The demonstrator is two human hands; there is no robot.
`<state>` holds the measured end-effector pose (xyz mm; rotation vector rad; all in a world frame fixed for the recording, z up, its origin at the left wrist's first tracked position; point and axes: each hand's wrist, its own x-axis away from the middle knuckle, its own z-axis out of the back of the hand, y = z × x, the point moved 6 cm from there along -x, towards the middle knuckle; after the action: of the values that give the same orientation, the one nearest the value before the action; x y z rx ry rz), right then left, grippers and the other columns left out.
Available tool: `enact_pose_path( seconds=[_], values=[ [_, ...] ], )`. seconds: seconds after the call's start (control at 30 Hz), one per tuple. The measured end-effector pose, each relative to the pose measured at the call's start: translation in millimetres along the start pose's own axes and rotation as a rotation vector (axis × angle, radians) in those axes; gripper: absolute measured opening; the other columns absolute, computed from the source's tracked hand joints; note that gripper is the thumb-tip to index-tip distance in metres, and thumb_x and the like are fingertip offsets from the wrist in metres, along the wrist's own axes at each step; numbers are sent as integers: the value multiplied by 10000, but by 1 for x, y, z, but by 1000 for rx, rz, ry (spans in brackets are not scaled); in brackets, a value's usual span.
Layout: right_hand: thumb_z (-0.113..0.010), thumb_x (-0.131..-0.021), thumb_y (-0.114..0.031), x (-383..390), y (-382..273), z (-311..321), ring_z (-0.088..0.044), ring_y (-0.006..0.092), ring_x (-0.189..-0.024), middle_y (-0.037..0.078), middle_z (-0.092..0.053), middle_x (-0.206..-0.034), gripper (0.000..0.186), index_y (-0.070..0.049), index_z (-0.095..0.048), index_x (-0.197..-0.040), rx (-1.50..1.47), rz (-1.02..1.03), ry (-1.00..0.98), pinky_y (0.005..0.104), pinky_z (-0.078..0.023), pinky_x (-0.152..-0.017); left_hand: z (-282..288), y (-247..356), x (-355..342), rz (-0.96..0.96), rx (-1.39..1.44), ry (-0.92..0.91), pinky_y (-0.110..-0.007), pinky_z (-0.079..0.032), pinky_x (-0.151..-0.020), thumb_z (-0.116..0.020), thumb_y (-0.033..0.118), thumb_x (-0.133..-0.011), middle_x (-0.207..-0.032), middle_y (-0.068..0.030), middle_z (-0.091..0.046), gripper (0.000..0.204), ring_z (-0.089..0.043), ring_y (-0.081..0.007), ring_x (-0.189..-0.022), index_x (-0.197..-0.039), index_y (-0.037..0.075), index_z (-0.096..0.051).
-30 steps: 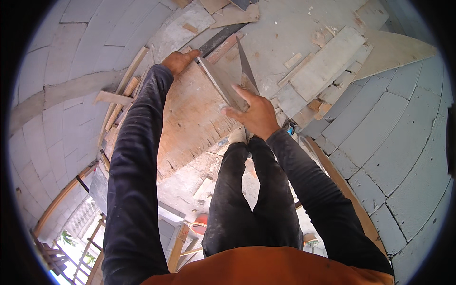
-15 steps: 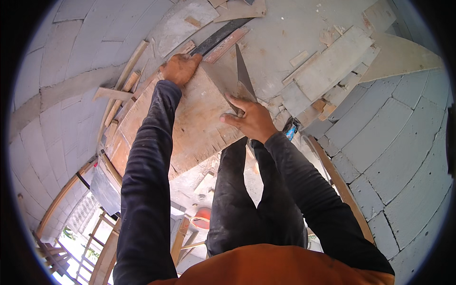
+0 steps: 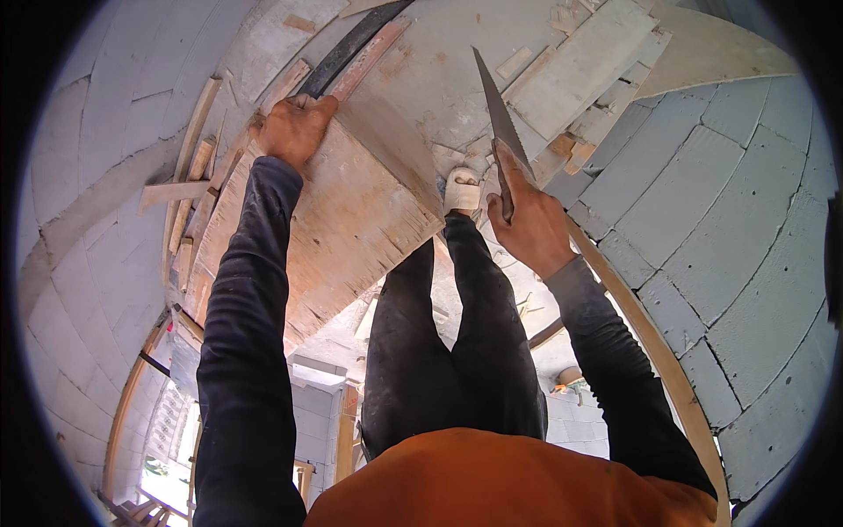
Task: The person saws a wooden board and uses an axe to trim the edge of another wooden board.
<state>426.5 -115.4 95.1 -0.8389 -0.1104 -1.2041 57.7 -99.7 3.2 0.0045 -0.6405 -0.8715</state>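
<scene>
My left hand (image 3: 294, 132) is closed over the far edge of a worn plywood board (image 3: 360, 228), its fingers curled out of sight behind the edge. The board stands tilted in front of my legs, and its lower edge looks splintered. In my right hand (image 3: 533, 224) is a handsaw (image 3: 502, 110), gripped by its handle, with the blade pointing up and away from me. The saw is apart from the board, off to its right. Just past my left fingers lie a dark strip (image 3: 347, 48) and a reddish wooden strip (image 3: 373, 57).
Wood offcuts and flat panels (image 3: 584, 61) lie on the floor at the far right. Narrow timber pieces (image 3: 189, 167) lean along the left block wall (image 3: 97, 132). Another grey block wall (image 3: 711, 202) rises close on the right. My shoe (image 3: 462, 189) stands beyond the board's right corner.
The handsaw has moved right, away from the board's right side, in my right hand. My left hand keeps its hold on the board. My shoe has come into view between them.
</scene>
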Motion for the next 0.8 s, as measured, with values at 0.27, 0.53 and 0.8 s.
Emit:
enact_pose_path(
  seconds=[0.27,0.53,0.8],
  values=[
    [-669,-852,-117,32,-66,10,-705,334,-625,166,-707,-752,904,-27,-257,-1652,287,437,-383,453,-597,-651,3,4,3,-18,19,17,-519,-234,-1208,-625,623,-859,-938,-222,-785,616,-720,-384,-1064,-957,42,-808],
    [-633,-821,-73,35,-88,16,-716,381,-669,211,-695,-728,779,43,-399,-1555,269,552,-372,485,-590,-649,8,19,11,31,-16,-88,-570,-102,-1263,-583,613,-864,-1150,-279,-759,741,-645,-424,-1262,-1208,-17,-766],
    [-658,-874,-150,21,-76,22,-687,361,-602,189,-691,-732,837,-79,-326,-1639,227,410,-351,475,-594,-619,5,12,10,23,-77,31,-535,-158,-1259,-574,631,-861,-1189,-257,-757,762,-649,-395,-1276,-1322,46,-737]
  ],
)
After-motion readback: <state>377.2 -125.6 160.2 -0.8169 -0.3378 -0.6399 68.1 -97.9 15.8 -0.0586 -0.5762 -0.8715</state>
